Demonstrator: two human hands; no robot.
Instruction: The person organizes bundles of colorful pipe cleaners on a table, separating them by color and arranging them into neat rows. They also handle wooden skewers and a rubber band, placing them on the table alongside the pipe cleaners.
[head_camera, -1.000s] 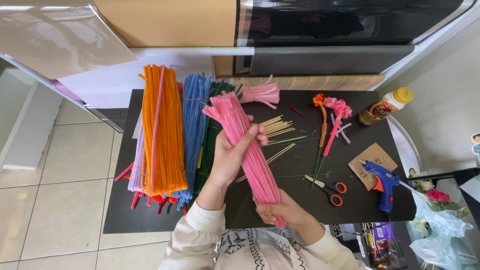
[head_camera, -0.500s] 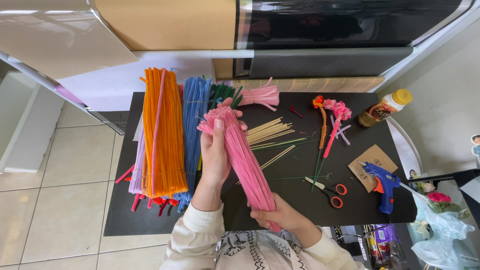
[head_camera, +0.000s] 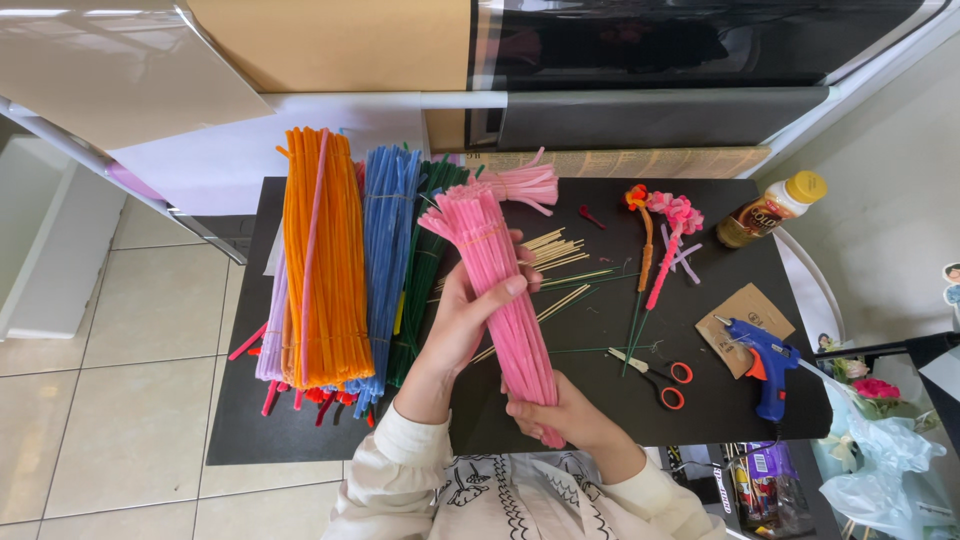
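Holding steady above the table (head_camera: 300, 440): pink bundle (head_camera: 500, 290) of pipe cleaners, banded near its upper end. Long axis runs from lower right to upper left, tilted a bit off the table's depth axis. Fanned top end points away from the person, toward the cabinet; bottom end points at the person's chest.

Left hand (head_camera: 465, 320) wraps the bundle's mid section from the left, fingers curled over the front, closed around it. Right hand (head_camera: 555, 410) grips the bottom end, fist shut on it. Bundle is off the table surface, over its middle front area.

Left of the bundle, lying flat and roughly parallel, long axes front to back: green bundle (head_camera: 425, 270), just beside it, then blue bundle (head_camera: 385, 270), then orange bundle (head_camera: 320, 270) with one pink strand over it. Red and pink ends stick out under the orange one at the front.

Behind the top end: smaller pink bunch (head_camera: 520, 185), lying crosswise. Right of the bundle: wooden sticks (head_camera: 560, 260) scattered, partly hidden by it. Farther right: two made flowers (head_camera: 665, 220) on stems, scissors (head_camera: 655, 375) with red handles, blue glue gun (head_camera: 765, 360) on a brown card, bottle (head_camera: 775, 210) at the far right corner.
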